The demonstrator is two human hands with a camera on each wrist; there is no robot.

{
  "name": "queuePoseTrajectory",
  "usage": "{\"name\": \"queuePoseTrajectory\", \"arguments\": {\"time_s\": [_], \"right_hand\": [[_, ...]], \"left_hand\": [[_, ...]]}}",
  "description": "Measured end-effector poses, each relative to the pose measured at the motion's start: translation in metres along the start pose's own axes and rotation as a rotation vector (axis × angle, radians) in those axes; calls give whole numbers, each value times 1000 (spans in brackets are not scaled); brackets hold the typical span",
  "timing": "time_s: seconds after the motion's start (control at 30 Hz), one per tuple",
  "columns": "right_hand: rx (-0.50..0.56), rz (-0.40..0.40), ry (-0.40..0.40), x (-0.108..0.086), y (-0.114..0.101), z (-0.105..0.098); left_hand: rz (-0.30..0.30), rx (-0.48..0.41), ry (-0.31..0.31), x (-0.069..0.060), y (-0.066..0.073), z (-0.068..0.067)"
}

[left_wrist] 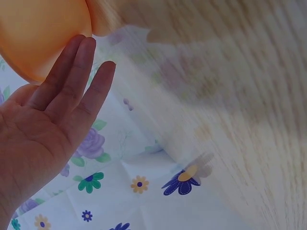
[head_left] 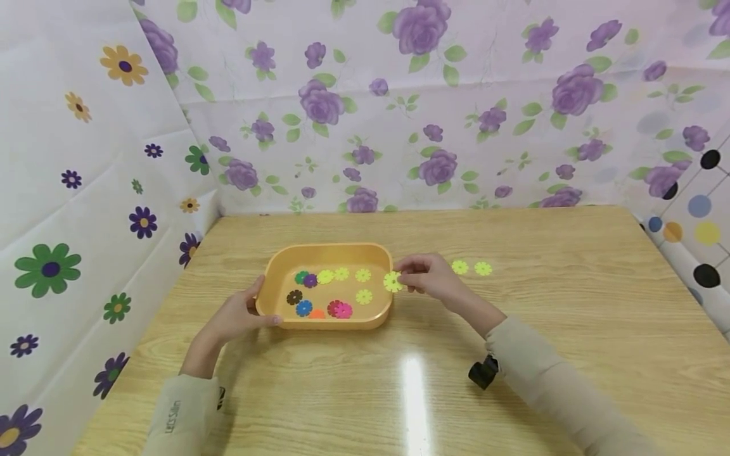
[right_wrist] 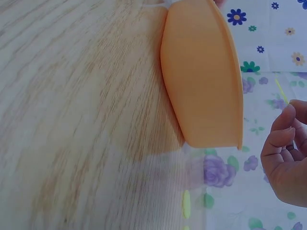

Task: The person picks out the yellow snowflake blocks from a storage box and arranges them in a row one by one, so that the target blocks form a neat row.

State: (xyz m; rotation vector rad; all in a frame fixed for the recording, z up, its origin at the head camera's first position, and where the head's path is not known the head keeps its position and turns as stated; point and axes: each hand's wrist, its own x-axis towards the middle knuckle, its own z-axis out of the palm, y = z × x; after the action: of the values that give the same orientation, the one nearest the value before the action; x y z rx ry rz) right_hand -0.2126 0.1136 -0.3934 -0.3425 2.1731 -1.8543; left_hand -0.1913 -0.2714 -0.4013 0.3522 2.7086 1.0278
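Observation:
An orange plastic tray [head_left: 336, 324] with rounded corners stands on the wooden table. My left hand [head_left: 236, 315] holds its left front corner, the thumb on the front rim and the other fingers along the outside; the left wrist view shows these fingers [left_wrist: 72, 79] against the tray wall. Over the tray's right rim, my right hand [head_left: 429, 276] pinches a yellow notched plastic disc [head_left: 392, 282] between thumb and fingers. In the right wrist view this disc [right_wrist: 282, 90] appears edge-on, above the rim. Inside the tray lie several notched discs, some yellow [head_left: 363, 296], others green, purple, brown, blue, orange and pink.
Two more yellow discs [head_left: 483, 268] lie on the table [head_left: 559, 278] to the right of my right hand. Flower-patterned sheets [head_left: 365, 114] hang behind and to the left. A black device [head_left: 483, 372] is strapped at my right wrist.

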Motion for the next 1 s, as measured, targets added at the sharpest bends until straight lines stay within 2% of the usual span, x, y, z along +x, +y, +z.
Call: {"name": "queuePoseTrajectory", "arguments": {"time_s": [0.23,0.53,1.0], "right_hand": [[-5,22,1,-5,3,-12],[-64,40,7,-16,15,-37],[-112,69,34,-32,29,-70]], "left_hand": [[6,-9,6,-2,-1,0],[-3,13,5,-1,1,0],[-14,0,0,-1,0,0]]}}
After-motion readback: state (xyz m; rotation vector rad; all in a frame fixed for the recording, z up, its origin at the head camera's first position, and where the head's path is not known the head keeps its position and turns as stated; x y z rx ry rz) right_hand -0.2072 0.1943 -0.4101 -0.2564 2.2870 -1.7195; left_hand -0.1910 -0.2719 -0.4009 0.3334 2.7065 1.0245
